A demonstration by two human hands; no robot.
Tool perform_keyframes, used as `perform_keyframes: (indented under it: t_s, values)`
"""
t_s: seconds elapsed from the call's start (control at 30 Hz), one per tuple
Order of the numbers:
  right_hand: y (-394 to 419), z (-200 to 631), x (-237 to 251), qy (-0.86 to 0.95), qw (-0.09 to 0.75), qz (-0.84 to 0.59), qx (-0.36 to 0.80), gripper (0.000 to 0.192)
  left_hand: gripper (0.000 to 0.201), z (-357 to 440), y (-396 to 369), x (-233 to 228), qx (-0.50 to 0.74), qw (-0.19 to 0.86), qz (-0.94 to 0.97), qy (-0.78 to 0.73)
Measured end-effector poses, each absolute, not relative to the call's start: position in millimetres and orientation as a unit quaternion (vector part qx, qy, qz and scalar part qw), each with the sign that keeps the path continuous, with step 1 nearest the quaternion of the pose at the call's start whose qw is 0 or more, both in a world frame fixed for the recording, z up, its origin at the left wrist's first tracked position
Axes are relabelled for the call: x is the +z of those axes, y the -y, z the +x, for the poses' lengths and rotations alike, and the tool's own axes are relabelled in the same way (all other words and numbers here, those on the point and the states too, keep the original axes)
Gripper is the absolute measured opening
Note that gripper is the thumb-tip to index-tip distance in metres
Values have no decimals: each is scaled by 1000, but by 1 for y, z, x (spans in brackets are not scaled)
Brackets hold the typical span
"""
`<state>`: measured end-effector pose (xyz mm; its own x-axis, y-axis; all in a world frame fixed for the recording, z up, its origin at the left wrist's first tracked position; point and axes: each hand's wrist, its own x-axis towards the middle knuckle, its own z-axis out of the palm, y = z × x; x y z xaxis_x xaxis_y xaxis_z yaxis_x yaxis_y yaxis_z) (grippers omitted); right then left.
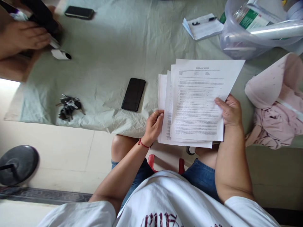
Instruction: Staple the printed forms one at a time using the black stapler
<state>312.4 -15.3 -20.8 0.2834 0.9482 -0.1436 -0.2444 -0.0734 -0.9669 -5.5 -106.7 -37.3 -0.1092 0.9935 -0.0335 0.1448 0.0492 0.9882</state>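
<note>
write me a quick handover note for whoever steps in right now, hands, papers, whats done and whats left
Left hand: pinches the left edge of the stack of printed sheets.
Right hand: grips the stack's right edge, thumb on the top page.
Sheets: fanned unevenly, held over the near edge of the cloth-covered table.
Nearby: black phone and keys to the left, pink garment to the right.
Done: sheets gathered in hand. Left: edges not yet squared.

The print on the fanned stack of white printed sheets (196, 101) is too small to read. The clear plastic tub (239, 44) is cut off by the top and right edges. Another person's hand (22, 36), top left, is blurred and partly cropped.
</note>
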Motion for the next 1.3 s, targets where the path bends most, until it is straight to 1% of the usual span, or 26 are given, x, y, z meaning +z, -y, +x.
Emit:
perform_keyframes:
  t_s: [0.1,0.23,0.3,0.37,0.47,0.57,0.63,0.73,0.8,0.83,0.93,0.97,1.13,1.3]
  values:
    - [15,310,-22,315,600,-535,504,48,39,-5,108,-36,478,454,494,-567]
    - [15,311,-23,371,592,-519,493,47,47,-5,109,-35,478,463,491,-563]
    - [16,311,-23,384,586,-519,489,49,45,-4,109,-36,478,469,486,-561]
    - [16,309,-24,380,584,-522,492,50,38,-4,109,-38,479,469,486,-561]
    - [18,306,-24,381,576,-521,501,49,28,-4,108,-40,475,454,496,-568]
    - [19,303,-24,395,569,-516,504,49,23,-3,108,-43,482,441,494,-574]
    - [20,302,-23,389,568,-516,510,51,27,-2,108,-45,499,442,486,-565]
    - [21,304,-24,369,570,-524,514,50,41,0,109,-45,517,457,482,-540]
    - [21,307,-24,380,566,-528,507,50,45,-1,109,-44,516,450,493,-537]
    - [21,309,-25,389,564,-529,500,50,42,-1,109,-43,509,439,504,-542]
    - [19,321,-25,392,580,-542,465,49,16,-6,108,-39,475,398,544,-566]
    - [18,326,-25,380,591,-550,451,48,11,-8,108,-37,466,390,551,-571]
    - [15,352,-23,300,642,-580,402,36,17,-11,107,-35,474,397,543,-568]
    - [13,360,-24,259,681,-575,372,32,20,-10,108,-36,483,411,533,-560]
